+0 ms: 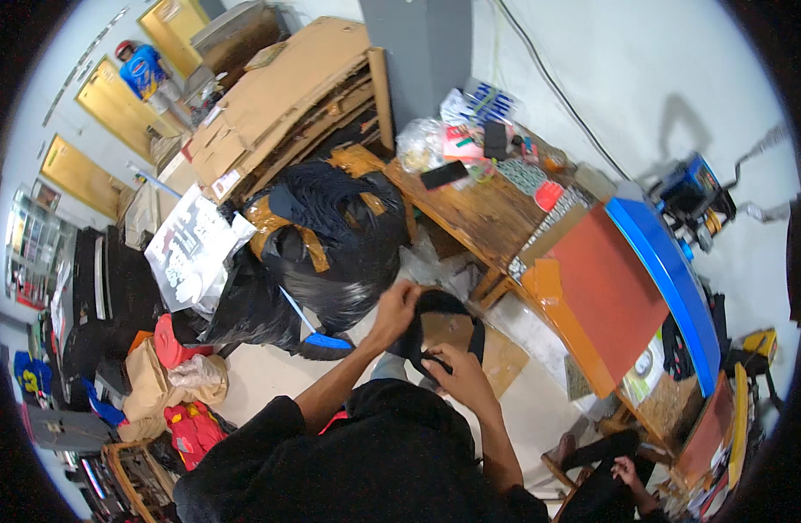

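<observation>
Left grip [394, 307]: my fingers clenched on the upper edge of a black fabric garment [439, 327].
Right grip [453, 362]: clenched on the garment's lower edge.
Garment position: held up between both hands, above the floor, near the wooden worktop [479, 213].
Behind: large black plastic bag bound with brown tape [330, 235].
</observation>
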Action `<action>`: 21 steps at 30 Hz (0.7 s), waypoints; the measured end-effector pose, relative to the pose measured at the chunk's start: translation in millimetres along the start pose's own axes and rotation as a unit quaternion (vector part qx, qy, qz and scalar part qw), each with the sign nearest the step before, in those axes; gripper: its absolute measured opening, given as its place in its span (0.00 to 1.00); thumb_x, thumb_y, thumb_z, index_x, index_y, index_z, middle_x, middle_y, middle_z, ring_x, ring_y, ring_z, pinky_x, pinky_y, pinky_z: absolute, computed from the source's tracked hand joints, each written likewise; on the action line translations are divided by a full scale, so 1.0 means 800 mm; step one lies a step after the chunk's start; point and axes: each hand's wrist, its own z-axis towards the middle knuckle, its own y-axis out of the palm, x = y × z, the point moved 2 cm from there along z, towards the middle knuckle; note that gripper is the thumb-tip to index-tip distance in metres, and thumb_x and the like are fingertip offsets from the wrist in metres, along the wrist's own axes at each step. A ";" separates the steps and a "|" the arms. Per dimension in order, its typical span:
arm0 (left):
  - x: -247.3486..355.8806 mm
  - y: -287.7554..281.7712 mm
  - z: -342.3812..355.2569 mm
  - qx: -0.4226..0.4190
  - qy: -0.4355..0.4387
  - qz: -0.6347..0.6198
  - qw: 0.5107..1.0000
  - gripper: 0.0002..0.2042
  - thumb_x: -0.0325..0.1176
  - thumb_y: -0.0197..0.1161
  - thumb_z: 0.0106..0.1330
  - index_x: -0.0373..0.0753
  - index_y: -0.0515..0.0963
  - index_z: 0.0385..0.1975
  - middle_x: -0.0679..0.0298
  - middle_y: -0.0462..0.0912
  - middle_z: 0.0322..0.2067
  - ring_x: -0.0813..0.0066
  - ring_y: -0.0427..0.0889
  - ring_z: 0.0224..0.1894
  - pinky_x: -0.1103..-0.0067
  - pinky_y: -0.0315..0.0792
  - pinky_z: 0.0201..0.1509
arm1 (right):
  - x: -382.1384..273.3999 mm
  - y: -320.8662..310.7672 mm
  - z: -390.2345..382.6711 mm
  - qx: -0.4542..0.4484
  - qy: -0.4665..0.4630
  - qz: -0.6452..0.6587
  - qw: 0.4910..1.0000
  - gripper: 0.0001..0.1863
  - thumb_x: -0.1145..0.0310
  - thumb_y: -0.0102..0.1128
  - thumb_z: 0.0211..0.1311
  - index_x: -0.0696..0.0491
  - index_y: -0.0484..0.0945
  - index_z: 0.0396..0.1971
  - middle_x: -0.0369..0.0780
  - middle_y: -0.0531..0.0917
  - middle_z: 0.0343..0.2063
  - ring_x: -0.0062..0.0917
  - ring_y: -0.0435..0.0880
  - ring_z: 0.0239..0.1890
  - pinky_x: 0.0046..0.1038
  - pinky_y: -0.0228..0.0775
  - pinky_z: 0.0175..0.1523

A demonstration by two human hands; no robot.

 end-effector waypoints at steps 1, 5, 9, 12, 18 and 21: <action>-0.017 -0.001 -0.001 0.072 -0.022 -0.025 0.997 0.12 0.36 0.57 0.73 0.33 0.75 0.45 0.54 0.81 0.40 0.65 0.80 0.39 0.71 0.72 0.45 | 0.001 -0.007 0.004 -0.018 0.051 0.045 0.997 0.16 0.62 0.64 0.67 0.60 0.79 0.44 0.40 0.86 0.32 0.21 0.83 0.31 0.26 0.74 0.38; 0.016 0.006 -0.096 -0.009 -0.360 -0.450 0.817 0.27 0.59 0.49 0.73 0.37 0.75 0.44 0.57 0.79 0.41 0.64 0.77 0.45 0.74 0.69 0.54 | 0.039 -0.021 0.006 0.100 0.022 0.162 0.981 0.12 0.65 0.61 0.71 0.60 0.81 0.42 0.36 0.84 0.24 0.13 0.77 0.20 0.18 0.68 0.25; 0.066 0.058 -0.148 -0.228 -0.411 -0.688 0.553 0.35 0.69 0.44 0.70 0.38 0.76 0.47 0.63 0.81 0.39 0.68 0.79 0.42 0.71 0.73 0.48 | 0.043 -0.035 -0.007 0.042 0.102 0.176 0.978 0.14 0.62 0.59 0.72 0.60 0.80 0.43 0.37 0.84 0.22 0.13 0.77 0.17 0.18 0.67 0.22; 0.106 0.088 -0.108 -0.203 -0.332 -0.583 0.713 0.27 0.55 0.51 0.75 0.38 0.73 0.59 0.62 0.84 0.43 0.65 0.84 0.38 0.70 0.80 0.44 | 0.059 -0.043 -0.034 0.081 0.091 0.215 0.969 0.14 0.62 0.59 0.72 0.60 0.80 0.43 0.38 0.83 0.22 0.15 0.78 0.17 0.19 0.69 0.22; 0.111 0.111 -0.077 -0.248 -0.214 -0.509 0.796 0.19 0.35 0.63 0.70 0.33 0.75 0.57 0.56 0.85 0.47 0.66 0.85 0.45 0.71 0.80 0.49 | 0.085 -0.071 -0.062 0.165 0.186 0.293 0.923 0.16 0.61 0.61 0.71 0.61 0.80 0.42 0.36 0.83 0.26 0.16 0.81 0.23 0.20 0.71 0.27; 0.115 0.113 -0.060 -0.227 -0.199 -0.484 0.822 0.17 0.29 0.65 0.67 0.29 0.76 0.53 0.57 0.85 0.47 0.66 0.85 0.48 0.70 0.80 0.51 | 0.095 -0.076 -0.054 0.209 0.141 0.232 0.940 0.17 0.58 0.62 0.70 0.59 0.81 0.38 0.34 0.82 0.25 0.16 0.80 0.25 0.20 0.70 0.31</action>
